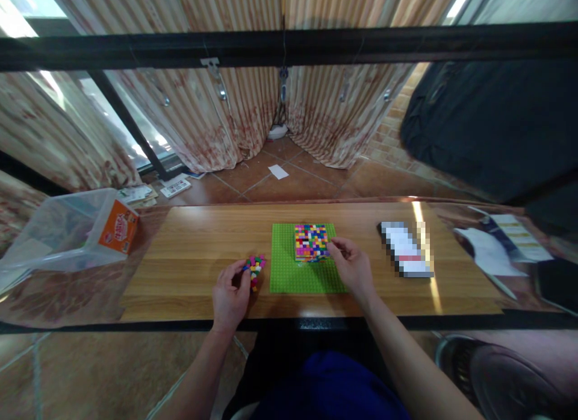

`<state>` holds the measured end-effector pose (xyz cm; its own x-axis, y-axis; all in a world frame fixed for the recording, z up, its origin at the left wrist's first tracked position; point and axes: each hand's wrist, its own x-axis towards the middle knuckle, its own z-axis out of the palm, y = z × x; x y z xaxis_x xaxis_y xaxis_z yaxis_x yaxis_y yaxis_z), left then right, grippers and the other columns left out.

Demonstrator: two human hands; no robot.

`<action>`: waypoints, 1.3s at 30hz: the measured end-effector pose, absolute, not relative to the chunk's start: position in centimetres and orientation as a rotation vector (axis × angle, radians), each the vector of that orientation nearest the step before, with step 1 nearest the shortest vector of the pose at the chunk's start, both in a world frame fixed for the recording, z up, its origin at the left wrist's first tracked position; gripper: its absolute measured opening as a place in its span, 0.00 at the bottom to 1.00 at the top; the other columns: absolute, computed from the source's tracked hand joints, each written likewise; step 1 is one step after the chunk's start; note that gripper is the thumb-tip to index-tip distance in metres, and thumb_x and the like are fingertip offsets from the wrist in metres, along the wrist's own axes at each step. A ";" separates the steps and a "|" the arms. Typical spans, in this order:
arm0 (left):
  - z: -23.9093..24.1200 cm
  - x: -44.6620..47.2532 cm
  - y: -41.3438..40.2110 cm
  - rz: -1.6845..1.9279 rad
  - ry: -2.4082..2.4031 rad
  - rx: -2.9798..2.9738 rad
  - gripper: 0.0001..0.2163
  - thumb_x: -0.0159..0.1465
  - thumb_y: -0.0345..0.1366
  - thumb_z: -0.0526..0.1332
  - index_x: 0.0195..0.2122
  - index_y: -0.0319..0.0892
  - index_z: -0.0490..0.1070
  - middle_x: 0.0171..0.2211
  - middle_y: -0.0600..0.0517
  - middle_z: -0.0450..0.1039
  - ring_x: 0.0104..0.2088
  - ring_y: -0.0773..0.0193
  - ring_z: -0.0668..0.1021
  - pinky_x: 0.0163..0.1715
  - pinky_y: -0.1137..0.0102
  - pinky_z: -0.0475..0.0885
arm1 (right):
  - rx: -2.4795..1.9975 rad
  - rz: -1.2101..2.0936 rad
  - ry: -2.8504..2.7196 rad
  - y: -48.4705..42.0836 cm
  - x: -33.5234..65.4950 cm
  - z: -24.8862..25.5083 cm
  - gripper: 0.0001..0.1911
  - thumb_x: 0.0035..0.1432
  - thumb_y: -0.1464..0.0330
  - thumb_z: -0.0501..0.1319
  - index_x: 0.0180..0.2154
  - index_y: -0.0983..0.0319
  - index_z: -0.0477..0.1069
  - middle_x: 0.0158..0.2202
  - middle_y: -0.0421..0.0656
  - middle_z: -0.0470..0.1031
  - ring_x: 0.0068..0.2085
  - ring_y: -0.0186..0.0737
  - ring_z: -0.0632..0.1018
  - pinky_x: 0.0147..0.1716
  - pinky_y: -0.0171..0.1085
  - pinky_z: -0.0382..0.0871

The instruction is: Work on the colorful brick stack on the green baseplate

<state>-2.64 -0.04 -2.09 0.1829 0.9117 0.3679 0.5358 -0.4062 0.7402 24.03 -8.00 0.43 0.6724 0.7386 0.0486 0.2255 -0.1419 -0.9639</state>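
A many-coloured block of toy bricks (310, 242) stands on the back half of a green baseplate (284, 280). My right hand (354, 266) is at the block's right side, its thumb and forefinger closed together against the edge. What sits between those fingertips is too small to make out. Left of the baseplate lies a small pile of loose bricks (255, 272) in mixed colours. Over the pile's left edge, my left hand (232, 293) has its fingers curled and the thumb close to the forefinger, with a blue brick (246, 267) at the tips.
The wooden tabletop (194, 245) carries a blurred flat item (406, 251) on the right. A clear plastic bin (67, 227) with an orange label stands left of the board. Papers (497, 251) lie at the far right. A dark bar (289, 46) crosses before the curtains.
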 end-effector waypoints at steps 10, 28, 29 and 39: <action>-1.9 -2.7 -0.1 1.108 1.363 2.108 0.11 0.62 0.39 0.59 0.43 0.42 0.75 0.38 0.48 0.78 0.38 0.59 0.79 0.43 0.64 0.73 | -1.782 0.348 -0.911 -8.0 22.6 0.0 0.19 0.57 0.55 0.58 0.42 0.63 0.73 0.36 0.47 0.77 0.33 0.40 0.76 0.34 0.39 0.71; -2.6 -2.9 0.0 1.155 1.322 1.890 0.10 0.61 0.40 0.60 0.39 0.40 0.74 0.37 0.46 0.78 0.38 0.59 0.80 0.42 0.64 0.75 | -1.751 0.174 -1.314 -4.9 25.3 2.2 0.23 0.62 0.56 0.52 0.52 0.61 0.69 0.50 0.52 0.71 0.49 0.46 0.74 0.50 0.47 0.68; -2.5 -2.9 -0.1 1.158 1.317 1.879 0.10 0.61 0.40 0.60 0.39 0.40 0.74 0.37 0.46 0.78 0.38 0.59 0.80 0.42 0.64 0.75 | -1.729 0.201 -1.397 -4.4 25.4 2.3 0.22 0.62 0.57 0.52 0.53 0.61 0.68 0.51 0.51 0.71 0.52 0.47 0.72 0.52 0.48 0.66; -2.8 -3.1 0.0 1.148 1.305 1.862 0.10 0.61 0.40 0.60 0.39 0.40 0.73 0.36 0.46 0.79 0.38 0.59 0.80 0.41 0.64 0.76 | -1.787 0.299 -1.757 -7.1 25.3 1.7 0.38 0.48 0.52 0.66 0.59 0.57 0.62 0.59 0.50 0.63 0.57 0.53 0.66 0.54 0.52 0.62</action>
